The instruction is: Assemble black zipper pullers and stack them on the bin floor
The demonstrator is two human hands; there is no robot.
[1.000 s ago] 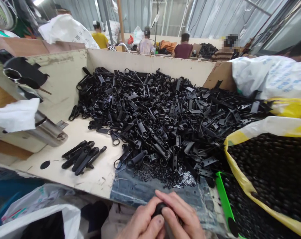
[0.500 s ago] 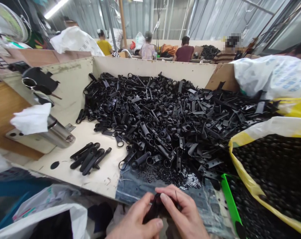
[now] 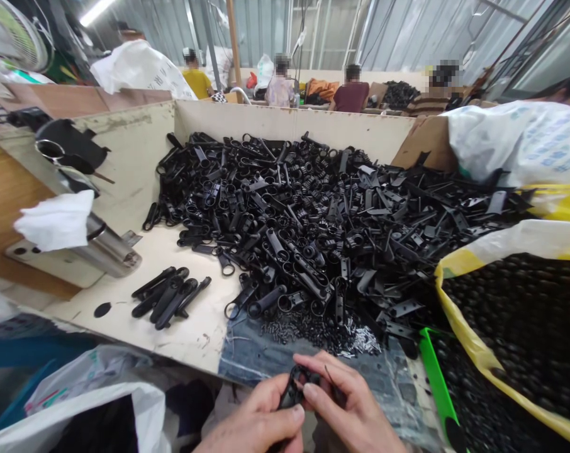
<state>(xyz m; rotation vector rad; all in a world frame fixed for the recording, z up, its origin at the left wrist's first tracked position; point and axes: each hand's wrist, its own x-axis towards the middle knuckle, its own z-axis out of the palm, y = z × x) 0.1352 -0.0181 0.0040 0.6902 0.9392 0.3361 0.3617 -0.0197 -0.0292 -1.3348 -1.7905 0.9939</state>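
Observation:
At the near edge of the table, my left hand (image 3: 259,420) is closed around a black plastic part (image 3: 292,389) with a rounded end. My right hand (image 3: 348,402) is closed too, its thumb and fingertips pressed against that part's right side. Something thin and dark sticks up between the right fingers; its kind is unclear. Just beyond my hands lie small black pieces (image 3: 285,328) and small silver pins (image 3: 364,338) on a blue-grey mat (image 3: 247,352). Behind them rises a big heap of black plastic parts (image 3: 285,220), many with ring-shaped ends.
Several black assembled-looking parts (image 3: 169,299) lie at left, near a steel cup (image 3: 112,248) with white tissue (image 3: 56,220). At right are a green tray (image 3: 433,377) and a yellow-edged sack (image 3: 459,327) of black pieces. A low wall (image 3: 285,123) borders the back; several people sit beyond.
My hands have turned the black part slightly, so its rounded end shows more between my fingers. The camera view has shifted a little.

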